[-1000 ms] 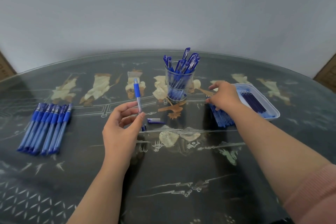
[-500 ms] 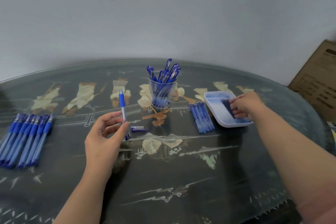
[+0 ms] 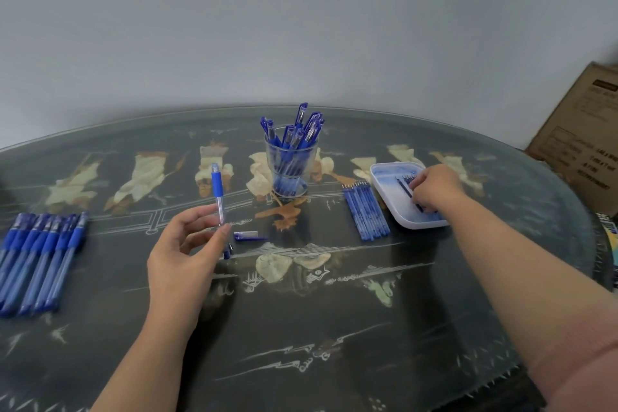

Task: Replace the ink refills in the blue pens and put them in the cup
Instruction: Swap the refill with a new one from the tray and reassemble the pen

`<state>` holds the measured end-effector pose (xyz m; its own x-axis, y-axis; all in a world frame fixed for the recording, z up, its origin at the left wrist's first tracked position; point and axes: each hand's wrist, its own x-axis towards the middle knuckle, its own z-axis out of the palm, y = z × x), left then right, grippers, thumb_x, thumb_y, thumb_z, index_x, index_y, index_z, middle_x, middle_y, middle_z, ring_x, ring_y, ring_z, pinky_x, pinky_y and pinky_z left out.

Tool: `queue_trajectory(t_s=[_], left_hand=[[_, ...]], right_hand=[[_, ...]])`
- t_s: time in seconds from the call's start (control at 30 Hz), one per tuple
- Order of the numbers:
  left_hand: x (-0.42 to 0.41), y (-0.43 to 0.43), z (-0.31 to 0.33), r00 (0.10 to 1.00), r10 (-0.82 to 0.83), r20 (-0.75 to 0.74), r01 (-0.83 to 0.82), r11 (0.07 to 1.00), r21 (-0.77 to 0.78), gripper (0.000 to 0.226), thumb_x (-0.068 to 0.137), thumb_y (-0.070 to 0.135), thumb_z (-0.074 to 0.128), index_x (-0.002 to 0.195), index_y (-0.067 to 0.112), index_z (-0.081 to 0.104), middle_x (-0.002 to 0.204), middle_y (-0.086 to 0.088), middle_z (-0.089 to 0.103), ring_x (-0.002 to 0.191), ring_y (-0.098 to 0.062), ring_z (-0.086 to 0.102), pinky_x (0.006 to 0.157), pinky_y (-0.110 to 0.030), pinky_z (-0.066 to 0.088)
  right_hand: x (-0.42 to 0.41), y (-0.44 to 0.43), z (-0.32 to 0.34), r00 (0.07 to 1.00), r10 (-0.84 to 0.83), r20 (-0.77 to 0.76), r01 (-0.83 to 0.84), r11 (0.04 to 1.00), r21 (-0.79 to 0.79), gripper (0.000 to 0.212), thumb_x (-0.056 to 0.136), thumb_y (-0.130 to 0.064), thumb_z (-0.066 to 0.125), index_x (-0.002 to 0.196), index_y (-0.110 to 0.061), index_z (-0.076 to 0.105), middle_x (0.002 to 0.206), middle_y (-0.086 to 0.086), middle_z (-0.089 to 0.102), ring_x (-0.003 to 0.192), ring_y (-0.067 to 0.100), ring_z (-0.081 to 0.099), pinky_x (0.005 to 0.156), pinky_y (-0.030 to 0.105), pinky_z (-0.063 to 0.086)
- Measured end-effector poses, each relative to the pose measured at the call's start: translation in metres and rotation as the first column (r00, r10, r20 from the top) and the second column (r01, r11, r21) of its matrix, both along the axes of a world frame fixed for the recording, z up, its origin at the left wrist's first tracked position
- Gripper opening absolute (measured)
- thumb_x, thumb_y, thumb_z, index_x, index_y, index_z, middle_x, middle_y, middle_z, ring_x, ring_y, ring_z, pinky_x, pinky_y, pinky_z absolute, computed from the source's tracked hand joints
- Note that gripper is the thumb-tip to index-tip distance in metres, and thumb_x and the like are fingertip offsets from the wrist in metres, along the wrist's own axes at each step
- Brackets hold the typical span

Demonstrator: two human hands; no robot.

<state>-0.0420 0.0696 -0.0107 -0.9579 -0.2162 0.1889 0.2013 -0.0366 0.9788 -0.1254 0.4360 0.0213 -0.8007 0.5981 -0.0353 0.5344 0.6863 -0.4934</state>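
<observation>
I hold the blue-gripped clear pen barrel [image 3: 219, 192] upright, pinched in the left hand [image 3: 187, 261] ready for loading, while the right hand [image 3: 434, 189] curls over thin dark refills [image 3: 405, 183] in the white plastic tray [image 3: 384, 174] (grip unclear).

The bench [image 3: 334, 328] was finished in black, patterned with cream and tan figures and thin white lines. Blue pens [image 3: 301, 130] were held in the clear cup [image 3: 290, 160]. Left of the cup, a pen [image 3: 217, 182] was banded blue over clear. Right of the cup, dark refills [image 3: 404, 186] were set against a white tray [image 3: 384, 191], and a pink sleeve [image 3: 582, 368] was shown.
</observation>
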Motion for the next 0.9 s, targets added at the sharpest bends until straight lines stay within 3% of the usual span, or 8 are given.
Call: queue_trajectory(t_s=[0.1, 0.2, 0.33, 0.4, 0.5, 0.63, 0.77, 0.9], left_hand=[[0.0, 0.0, 0.0, 1.0, -0.004, 0.001, 0.004, 1.0, 0.006, 0.028, 0.082, 0.008, 0.074, 0.101, 0.029, 0.069, 0.099, -0.004, 0.07, 0.094, -0.03, 0.067, 0.08, -0.039, 0.057], [-0.001, 0.0, 0.0, 1.0, -0.006, 0.005, 0.006, 1.0, 0.014, 0.028, 0.082, 0.008, 0.074, 0.1, 0.029, 0.07, 0.097, -0.002, 0.07, 0.093, -0.028, 0.068, 0.077, -0.035, 0.056], [0.0, 0.0, 0.0, 1.0, -0.004, 0.008, 0.003, 1.0, 0.01, 0.028, 0.082, 0.008, 0.074, 0.101, 0.029, 0.069, 0.097, -0.002, 0.071, 0.092, -0.027, 0.068, 0.081, -0.039, 0.057], [0.0, 0.0, 0.001, 1.0, -0.001, 0.009, 0.001, 1.0, 0.011, 0.028, 0.082, 0.008, 0.074, 0.101, 0.028, 0.069, 0.097, -0.003, 0.07, 0.092, -0.029, 0.068, 0.082, -0.041, 0.057], [-0.001, 0.0, 0.001, 1.0, 0.0, 0.014, 0.0, 1.0, 0.009, 0.029, 0.082, 0.008, 0.074, 0.102, 0.028, 0.069, 0.098, -0.003, 0.07, 0.093, -0.028, 0.068, 0.084, -0.041, 0.057], [0.0, -0.001, 0.0, 1.0, -0.011, 0.011, 0.011, 1.0, 0.02, 0.029, 0.082, 0.008, 0.074, 0.101, 0.029, 0.07, 0.098, -0.002, 0.071, 0.094, -0.026, 0.068, 0.082, -0.041, 0.057], [0.001, 0.0, 0.001, 1.0, -0.011, -0.014, 0.011, 1.0, 0.015, 0.029, 0.081, 0.006, 0.075, 0.098, 0.029, 0.071, 0.094, -0.003, 0.071, 0.087, -0.02, 0.068, 0.075, -0.027, 0.057], [0.004, 0.003, 0.003, 0.996, -0.054, -0.068, 0.048, 0.995, -0.082, 0.029, 0.081, 0.003, 0.075, 0.1, 0.024, 0.071, 0.091, 0.001, 0.07, 0.081, -0.014, 0.066, 0.071, -0.022, 0.056]], right_hand=[[0.001, -0.002, -0.003, 0.999, 0.04, 0.027, -0.041, 0.998, 0.04, 0.015, 0.081, -0.001, 0.067, 0.091, -0.008, 0.075, 0.096, 0.013, 0.07, 0.081, 0.03, 0.069, 0.078, 0.043, 0.06], [0.0, -0.005, -0.007, 0.998, 0.054, 0.03, -0.056, 0.994, 0.094, 0.02, 0.085, -0.004, 0.064, 0.102, -0.009, 0.073, 0.103, 0.011, 0.069, 0.082, 0.029, 0.067, 0.077, 0.041, 0.06], [0.002, -0.009, -0.001, 0.998, 0.047, 0.034, -0.05, 0.993, 0.108, 0.025, 0.088, -0.004, 0.059, 0.11, -0.009, 0.071, 0.105, 0.011, 0.07, 0.083, 0.029, 0.067, 0.07, 0.034, 0.057], [0.004, -0.01, 0.006, 1.0, 0.01, 0.016, -0.011, 0.999, 0.03, 0.022, 0.088, -0.003, 0.062, 0.108, -0.008, 0.071, 0.101, 0.013, 0.07, 0.079, 0.03, 0.068, 0.068, 0.035, 0.058], [0.01, -0.015, 0.024, 0.998, -0.04, -0.055, 0.025, 0.968, -0.251, 0.02, 0.086, 0.006, 0.066, 0.098, -0.009, 0.072, 0.092, 0.012, 0.068, 0.074, 0.025, 0.067, 0.07, 0.039, 0.061], [0.029, -0.041, 0.057, 0.975, -0.061, -0.212, -0.087, 0.778, -0.622, 0.028, 0.087, 0.013, 0.062, 0.105, -0.006, 0.07, 0.087, 0.01, 0.068, 0.075, 0.02, 0.065, 0.064, 0.031, 0.056], [0.047, -0.084, 0.071, 0.948, 0.003, -0.317, -0.261, 0.578, -0.773, 0.03, 0.085, 0.012, 0.063, 0.106, -0.008, 0.07, 0.082, 0.006, 0.073, 0.069, 0.018, 0.069, 0.06, 0.029, 0.057], [0.07, -0.139, 0.064, 0.898, -0.044, -0.438, -0.395, 0.359, -0.846, 0.029, 0.088, 0.008, 0.062, 0.107, -0.013, 0.068, 0.076, 0.0, 0.075, 0.062, 0.011, 0.069, 0.058, 0.026, 0.055]])
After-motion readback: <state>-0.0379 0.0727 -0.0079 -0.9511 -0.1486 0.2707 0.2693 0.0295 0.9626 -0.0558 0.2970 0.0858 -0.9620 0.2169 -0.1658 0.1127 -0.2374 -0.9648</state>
